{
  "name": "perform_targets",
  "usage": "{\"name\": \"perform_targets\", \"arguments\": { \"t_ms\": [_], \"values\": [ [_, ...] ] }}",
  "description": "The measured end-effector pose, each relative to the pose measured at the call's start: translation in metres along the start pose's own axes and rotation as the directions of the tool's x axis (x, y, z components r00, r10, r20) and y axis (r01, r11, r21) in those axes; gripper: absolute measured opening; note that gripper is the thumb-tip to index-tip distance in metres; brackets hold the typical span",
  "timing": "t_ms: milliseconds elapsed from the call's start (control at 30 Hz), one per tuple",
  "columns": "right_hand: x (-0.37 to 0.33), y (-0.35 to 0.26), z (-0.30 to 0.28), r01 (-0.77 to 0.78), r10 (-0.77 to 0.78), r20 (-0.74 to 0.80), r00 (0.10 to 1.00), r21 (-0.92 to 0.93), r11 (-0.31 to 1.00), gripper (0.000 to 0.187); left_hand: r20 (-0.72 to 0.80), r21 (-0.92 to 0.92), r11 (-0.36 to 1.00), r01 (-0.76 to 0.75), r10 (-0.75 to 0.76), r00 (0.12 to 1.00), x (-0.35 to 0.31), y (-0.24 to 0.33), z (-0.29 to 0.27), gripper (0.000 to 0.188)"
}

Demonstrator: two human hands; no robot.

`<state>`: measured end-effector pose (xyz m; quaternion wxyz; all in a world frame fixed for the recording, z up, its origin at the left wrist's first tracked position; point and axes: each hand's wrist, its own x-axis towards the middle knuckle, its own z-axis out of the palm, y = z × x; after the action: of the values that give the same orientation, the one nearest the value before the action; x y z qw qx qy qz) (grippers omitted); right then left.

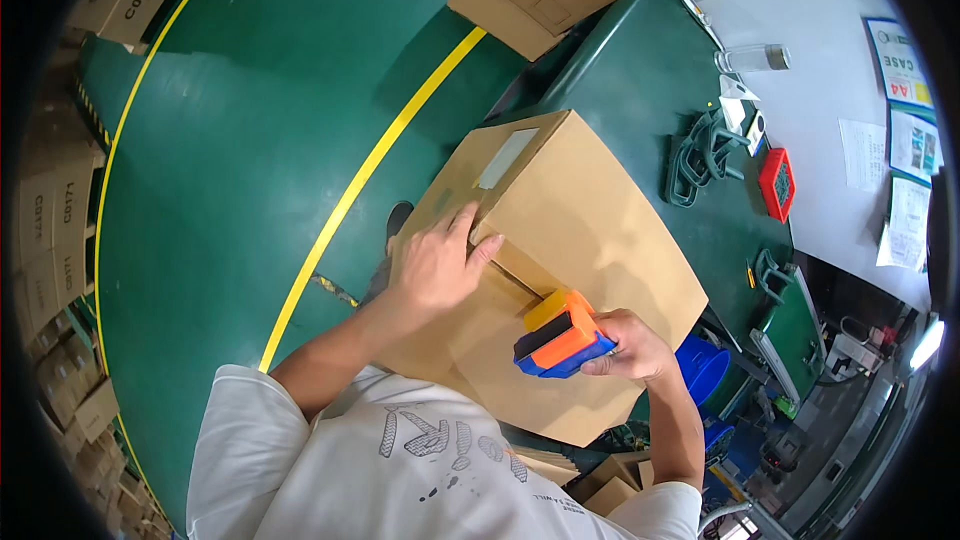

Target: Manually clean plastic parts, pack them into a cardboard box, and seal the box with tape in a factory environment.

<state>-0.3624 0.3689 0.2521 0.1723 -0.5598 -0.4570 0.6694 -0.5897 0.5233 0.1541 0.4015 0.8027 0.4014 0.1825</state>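
Surface: green workbench (640, 70), green floor with yellow line (370, 170) beside it.
Box: large brown cardboard carton (590, 210) on the bench edge, near you.
Left hand (435, 265): fingers spread flat, pressing the flaps.
Right hand (630, 348): fingers closed around the orange-and-blue tape dispenser (560, 338) at the seam.
Risk: if your left hand eases, the flaps may gape and the tape wrinkle; your thumb lies near the dispenser's path.

A warehouse packing area — stacked cartons (60, 230), green floor (270, 90) with yellow line (370, 175).

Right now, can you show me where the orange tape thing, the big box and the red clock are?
tape dispenser (562, 335): head view, on its orange top.
cardboard box (590, 215): head view, on its bare top face.
red clock (778, 183): head view, on its front.
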Motion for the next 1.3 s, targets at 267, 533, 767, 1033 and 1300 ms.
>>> {"name": "perform_targets", "arguments": {
  "t_ms": [267,533,767,1033,1300],
  "values": [
    [-0.001,0.011,0.005,0.107,-0.104,-0.040,0.994,0.071,0.992,0.029,0.453,-0.653,0.717,0.242,0.114,0.884,-0.019,0.033,-0.027,0.026],
    [-0.002,0.012,0.000,0.133,-0.132,0.035,0.991,-0.024,0.991,0.028,0.736,-0.516,0.736,0.439,0.118,0.667,-0.017,0.057,-0.013,0.022],
    [-0.001,0.007,0.000,0.128,-0.127,0.021,0.992,-0.032,0.991,0.027,0.617,-0.552,0.790,0.267,0.171,0.768,-0.024,0.052,-0.006,0.013],
    [0.000,0.013,-0.003,0.166,-0.161,0.064,0.985,-0.081,0.983,0.028,0.614,-0.639,0.716,0.282,0.253,0.747,-0.023,0.056,-0.011,0.012],
    [-0.004,0.004,-0.001,0.044,-0.043,0.014,0.999,-0.104,0.994,0.033,0.464,-0.709,0.636,0.305,0.095,0.881,-0.026,0.062,-0.017,0.009]
  ]
}}
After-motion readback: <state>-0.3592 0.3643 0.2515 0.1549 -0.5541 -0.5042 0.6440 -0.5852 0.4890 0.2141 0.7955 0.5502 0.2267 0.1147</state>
